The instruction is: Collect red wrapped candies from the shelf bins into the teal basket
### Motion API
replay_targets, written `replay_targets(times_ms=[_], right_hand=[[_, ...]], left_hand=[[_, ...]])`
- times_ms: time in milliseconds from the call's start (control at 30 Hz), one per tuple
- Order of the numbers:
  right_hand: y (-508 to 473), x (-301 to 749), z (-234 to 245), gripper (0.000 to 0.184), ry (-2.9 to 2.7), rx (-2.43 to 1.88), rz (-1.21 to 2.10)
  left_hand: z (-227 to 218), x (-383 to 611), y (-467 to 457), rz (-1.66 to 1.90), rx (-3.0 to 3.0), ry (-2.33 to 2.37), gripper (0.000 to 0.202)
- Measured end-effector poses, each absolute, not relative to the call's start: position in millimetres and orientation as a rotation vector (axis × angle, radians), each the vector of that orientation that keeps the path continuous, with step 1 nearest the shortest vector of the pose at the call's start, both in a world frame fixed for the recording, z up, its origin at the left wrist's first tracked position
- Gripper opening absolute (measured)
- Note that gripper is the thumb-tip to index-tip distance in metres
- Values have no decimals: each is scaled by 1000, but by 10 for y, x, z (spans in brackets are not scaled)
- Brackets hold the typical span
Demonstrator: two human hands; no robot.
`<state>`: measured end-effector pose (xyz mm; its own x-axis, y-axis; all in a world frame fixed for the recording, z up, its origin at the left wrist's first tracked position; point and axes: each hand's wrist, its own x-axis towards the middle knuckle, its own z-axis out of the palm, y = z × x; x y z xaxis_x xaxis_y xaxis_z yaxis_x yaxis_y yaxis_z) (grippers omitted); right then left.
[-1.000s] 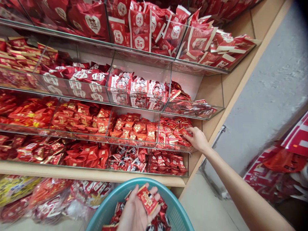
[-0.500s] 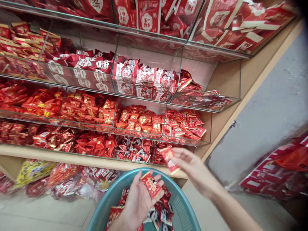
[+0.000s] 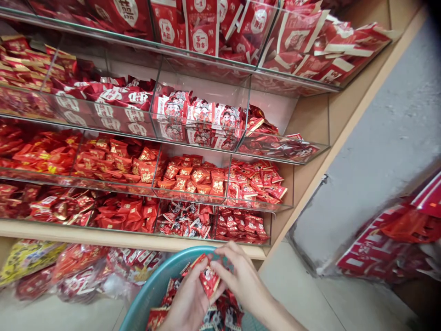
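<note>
Over the basket my left hand (image 3: pixel 191 294) cups a small red packet (image 3: pixel 208 279) with gold edging and a printed picture, its thumb along the packet's left side. My right hand (image 3: pixel 241 276) meets it from the right, with bent thumb and fingers on the same packet. Whether a second packet lies beneath is hidden by the fingers. Below both hands, the teal plastic basket (image 3: pixel 151 287) holds red packets and black-and-red ones (image 3: pixel 232 317). The forearms and hands cover part of its contents and its right rim.
Ahead stands a wooden shelf (image 3: pixel 120 236) with clear-walled compartments full of red packets (image 3: pixel 243 225). Plastic bags of packets (image 3: pixel 82 262) lie beneath it on the tiled floor (image 3: pixel 79 315). To the right are a grey wall (image 3: pixel 372 151) and red bags (image 3: pixel 375 243).
My right hand has brought its packet left and down to my left hand. My left hand has gone from an open palm to curled fingers. The view has shifted slightly.
</note>
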<state>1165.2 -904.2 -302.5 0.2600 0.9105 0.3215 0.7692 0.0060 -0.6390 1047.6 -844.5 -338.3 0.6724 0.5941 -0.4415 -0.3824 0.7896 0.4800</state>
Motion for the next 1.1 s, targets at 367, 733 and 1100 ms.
replay_targets(times_ms=[367,733,1100], right_hand=[[-8635,12996,-2255,25,-1331,-1905,-620],[-8312,13307,-2252,28,-1357,-2143,-584],[-8367,13303,-2190,33,-1358,-2060,-785]], left_hand=[[-3349,10422,-8459,473,274,657,42],[-3451,10364,-8410,488,249,656,51],[-3408,10348,-8412,521,259,654,51]])
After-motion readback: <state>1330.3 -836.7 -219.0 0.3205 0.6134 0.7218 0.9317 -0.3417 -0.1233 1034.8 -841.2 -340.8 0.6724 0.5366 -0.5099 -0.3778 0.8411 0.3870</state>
